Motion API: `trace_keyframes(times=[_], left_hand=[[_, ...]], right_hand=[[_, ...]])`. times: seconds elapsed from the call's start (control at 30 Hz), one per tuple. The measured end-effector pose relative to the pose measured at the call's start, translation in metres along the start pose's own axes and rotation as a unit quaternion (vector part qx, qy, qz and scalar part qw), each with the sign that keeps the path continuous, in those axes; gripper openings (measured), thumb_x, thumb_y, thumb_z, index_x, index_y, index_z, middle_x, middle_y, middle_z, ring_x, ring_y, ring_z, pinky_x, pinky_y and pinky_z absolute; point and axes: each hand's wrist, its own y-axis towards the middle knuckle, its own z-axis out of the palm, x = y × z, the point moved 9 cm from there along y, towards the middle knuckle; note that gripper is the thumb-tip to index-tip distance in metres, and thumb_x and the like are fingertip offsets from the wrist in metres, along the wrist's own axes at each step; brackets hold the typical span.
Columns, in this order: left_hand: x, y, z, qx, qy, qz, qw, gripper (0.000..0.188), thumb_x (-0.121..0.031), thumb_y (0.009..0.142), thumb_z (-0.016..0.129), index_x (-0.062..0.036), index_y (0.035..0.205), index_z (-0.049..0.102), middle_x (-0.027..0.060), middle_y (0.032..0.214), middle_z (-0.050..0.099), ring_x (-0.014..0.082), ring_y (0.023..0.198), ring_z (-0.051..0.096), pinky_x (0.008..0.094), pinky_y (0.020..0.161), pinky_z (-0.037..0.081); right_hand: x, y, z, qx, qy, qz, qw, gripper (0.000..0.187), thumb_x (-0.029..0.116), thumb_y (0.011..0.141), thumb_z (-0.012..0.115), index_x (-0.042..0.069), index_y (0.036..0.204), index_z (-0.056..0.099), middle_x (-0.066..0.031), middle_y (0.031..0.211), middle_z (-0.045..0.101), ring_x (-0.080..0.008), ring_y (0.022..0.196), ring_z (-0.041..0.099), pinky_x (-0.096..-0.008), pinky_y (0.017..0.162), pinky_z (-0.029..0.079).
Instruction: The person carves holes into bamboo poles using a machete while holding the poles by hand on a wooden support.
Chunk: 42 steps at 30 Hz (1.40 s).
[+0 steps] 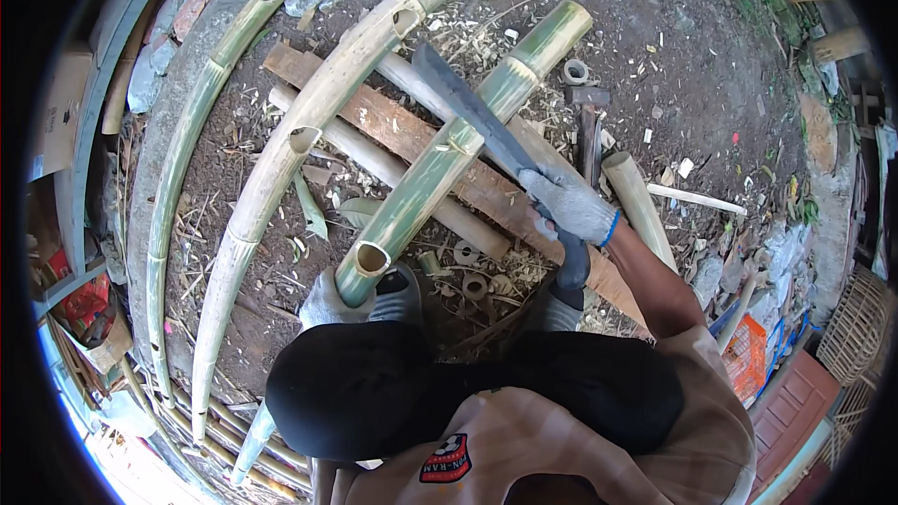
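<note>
A green bamboo pole (426,182) slants from near my left knee up toward the far right, with a hole cut in its top face near the close end. My left hand (325,303), in a grey work glove and partly hidden by my knee, is closed round that end. In its glove with a blue cuff edge, my right hand (567,204) grips a machete (468,105) with a long dark blade. The blade crosses over the pole near a raised sliver on its upper surface; whether they touch, I cannot tell. Below the pole lies a rough wooden plank (398,126).
Two long bamboo poles with cut holes, one pale (271,164) and one green (192,136), run along the left. A hammer (589,131) and a bamboo ring (574,72) lie beyond my right hand. Shorter bamboo lengths (638,201) and wood chips litter the soil.
</note>
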Motion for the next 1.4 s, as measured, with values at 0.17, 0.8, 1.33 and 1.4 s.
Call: trace_keyframes(times=[0.17,0.8,1.33,1.4], left_hand=[[-0.008,0.000,-0.003,0.022,-0.014,0.009,1.000,0.069,-0.044,0.073,0.091,-0.0067,0.126,0.067,0.0210,0.109,0.077,0.0432,0.099,0.077,0.0526,0.088,0.062],[-0.002,0.002,-0.003,-0.007,-0.015,0.021,1.000,0.067,-0.040,0.069,0.091,-0.0112,0.125,0.069,0.0202,0.102,0.079,0.0434,0.095,0.077,0.0533,0.084,0.063],[-0.004,0.001,-0.004,-0.017,-0.018,0.022,0.999,0.066,-0.042,0.070,0.092,-0.0092,0.123,0.070,0.0198,0.101,0.078,0.0426,0.094,0.077,0.0528,0.083,0.062],[-0.005,0.001,-0.005,-0.011,-0.025,0.030,0.999,0.067,-0.044,0.071,0.092,-0.0063,0.122,0.069,0.0206,0.103,0.077,0.0430,0.093,0.077,0.0525,0.083,0.062]], right_hand=[[0.038,-0.026,-0.016,-0.124,-0.224,-0.213,0.943,0.034,0.033,0.113,0.055,0.000,0.119,0.063,-0.0251,0.093,0.068,-0.0480,0.090,0.067,-0.0510,0.080,0.054],[0.020,0.008,-0.020,-0.113,-0.279,-0.182,0.936,0.032,0.033,0.111,0.056,0.001,0.113,0.062,-0.0292,0.095,0.069,-0.0488,0.089,0.070,-0.0558,0.081,0.056],[0.044,-0.054,0.047,-0.149,-0.402,-0.289,0.856,0.038,0.036,0.103,0.065,0.005,0.124,0.062,-0.0251,0.105,0.068,-0.0447,0.096,0.072,-0.0552,0.083,0.059],[0.047,-0.052,0.045,-0.158,-0.410,-0.273,0.856,0.044,0.043,0.105,0.064,0.003,0.124,0.062,-0.0256,0.106,0.068,-0.0445,0.098,0.072,-0.0552,0.083,0.059]])
